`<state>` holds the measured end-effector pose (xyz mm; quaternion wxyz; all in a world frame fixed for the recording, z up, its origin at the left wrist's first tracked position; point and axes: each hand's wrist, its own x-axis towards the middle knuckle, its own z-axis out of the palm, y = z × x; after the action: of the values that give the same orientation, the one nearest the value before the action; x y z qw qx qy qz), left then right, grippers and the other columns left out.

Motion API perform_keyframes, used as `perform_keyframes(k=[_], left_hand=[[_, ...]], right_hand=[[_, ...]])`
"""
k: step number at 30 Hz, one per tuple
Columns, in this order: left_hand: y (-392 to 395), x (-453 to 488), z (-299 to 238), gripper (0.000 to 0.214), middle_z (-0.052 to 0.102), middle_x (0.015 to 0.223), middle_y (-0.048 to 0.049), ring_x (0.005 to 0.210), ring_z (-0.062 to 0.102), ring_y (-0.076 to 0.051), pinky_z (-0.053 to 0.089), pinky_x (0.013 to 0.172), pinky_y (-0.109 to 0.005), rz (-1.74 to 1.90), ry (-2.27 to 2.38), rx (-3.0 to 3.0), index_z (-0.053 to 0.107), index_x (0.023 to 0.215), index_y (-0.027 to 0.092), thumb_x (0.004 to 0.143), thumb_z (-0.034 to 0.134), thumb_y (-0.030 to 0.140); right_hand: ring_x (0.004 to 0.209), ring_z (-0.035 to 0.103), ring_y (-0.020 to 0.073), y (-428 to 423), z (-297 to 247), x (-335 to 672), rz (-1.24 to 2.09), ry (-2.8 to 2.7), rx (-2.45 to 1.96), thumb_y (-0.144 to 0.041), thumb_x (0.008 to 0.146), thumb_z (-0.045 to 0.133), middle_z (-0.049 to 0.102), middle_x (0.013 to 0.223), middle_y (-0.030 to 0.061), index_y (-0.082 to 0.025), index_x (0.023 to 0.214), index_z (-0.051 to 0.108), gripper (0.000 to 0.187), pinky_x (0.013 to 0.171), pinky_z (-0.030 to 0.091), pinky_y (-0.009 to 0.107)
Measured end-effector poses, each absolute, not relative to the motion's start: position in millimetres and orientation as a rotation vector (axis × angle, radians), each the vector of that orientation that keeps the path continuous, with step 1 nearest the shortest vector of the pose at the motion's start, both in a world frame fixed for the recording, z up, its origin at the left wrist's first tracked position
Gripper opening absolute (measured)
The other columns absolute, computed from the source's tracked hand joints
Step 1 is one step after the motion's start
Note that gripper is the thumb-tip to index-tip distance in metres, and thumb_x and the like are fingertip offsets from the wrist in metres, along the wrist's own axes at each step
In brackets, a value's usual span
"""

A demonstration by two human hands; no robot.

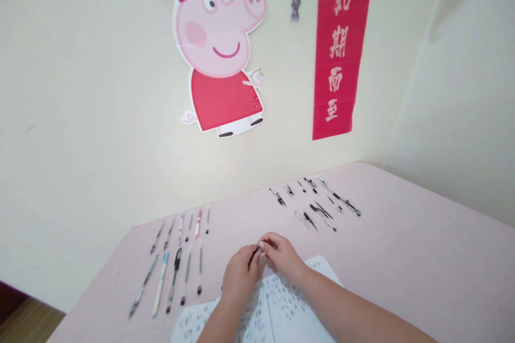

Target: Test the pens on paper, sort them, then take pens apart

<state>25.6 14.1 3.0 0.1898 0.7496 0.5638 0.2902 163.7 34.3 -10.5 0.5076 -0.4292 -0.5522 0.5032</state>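
Note:
My left hand (240, 272) and my right hand (284, 255) meet over the top of an open notebook (295, 313). Between their fingertips is a small dark pen part (255, 251), gripped from both sides; the fingers cover most of it. Handwriting fills much of the notebook's pages. Left of my hands lie two rows of pens and refills, among them a pale pen with a blue end (161, 285), a black-capped pen (175, 280) and a pink-and-white pen (198, 224). Beyond my right hand, several loose pen parts (319, 210) are spread out, mostly black or transparent.
The pink tabletop (402, 257) runs back to a pale wall (100, 91). A cartoon pig cutout (225, 99) and a red banner with white characters (338, 64) are on that wall. Wooden floor (28, 321) shows past the table's left edge.

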Motion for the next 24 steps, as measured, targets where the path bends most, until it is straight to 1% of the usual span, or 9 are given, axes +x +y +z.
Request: perform_keyframes(k=[5,11,17,21,24], left_hand=[[15.1,23.8,3.0,0.032,0.068,0.101,-0.0065,0.091,0.060,-0.019,0.044,0.081,-0.031,0.802,1.574,2.091,0.064,0.102,0.021,0.085,0.040,0.031],[14.3,23.1,1.9,0.029,0.068,0.096,-0.0061,0.087,0.060,-0.019,0.044,0.079,-0.031,0.804,1.590,2.108,0.063,0.098,0.019,0.085,0.040,0.033],[16.7,19.3,-3.4,0.028,0.067,0.097,-0.0061,0.087,0.060,-0.019,0.044,0.076,-0.030,0.806,1.629,2.138,0.060,0.102,0.020,0.084,0.044,0.033],[18.9,17.1,-6.6,0.027,0.066,0.100,-0.0064,0.089,0.060,-0.019,0.044,0.079,-0.030,0.795,1.667,2.129,0.059,0.104,0.020,0.084,0.044,0.031],[18.9,16.7,-6.9,0.026,0.065,0.101,-0.0066,0.091,0.060,-0.019,0.043,0.081,-0.031,0.791,1.676,2.133,0.058,0.103,0.020,0.084,0.044,0.029]], right_hand=[[0.056,0.047,0.0112,34.6,-10.6,164.3,1.237,-1.321,-1.022,-0.039,0.072,0.058,0.053,0.061,-0.0017,-0.018,0.072,0.058,0.022,0.053,0.039,0.024],[0.052,0.045,0.0110,36.5,-13.9,165.4,1.265,-1.319,-1.045,-0.040,0.072,0.057,0.051,0.060,-0.0021,-0.017,0.074,0.057,0.023,0.049,0.038,0.024],[0.056,0.048,0.0124,40.9,-16.0,169.8,1.094,-1.401,-1.080,-0.036,0.074,0.053,0.054,0.061,-0.0007,-0.017,0.072,0.058,0.020,0.054,0.039,0.024],[0.053,0.048,0.0119,45.6,-19.6,173.5,1.091,-1.350,-1.130,-0.037,0.076,0.050,0.055,0.064,-0.0009,-0.018,0.074,0.057,0.020,0.050,0.039,0.024],[0.055,0.051,0.0131,49.8,-23.6,177.3,1.053,-1.344,-1.165,-0.037,0.078,0.046,0.057,0.067,0.0004,-0.018,0.077,0.056,0.022,0.051,0.040,0.024]])
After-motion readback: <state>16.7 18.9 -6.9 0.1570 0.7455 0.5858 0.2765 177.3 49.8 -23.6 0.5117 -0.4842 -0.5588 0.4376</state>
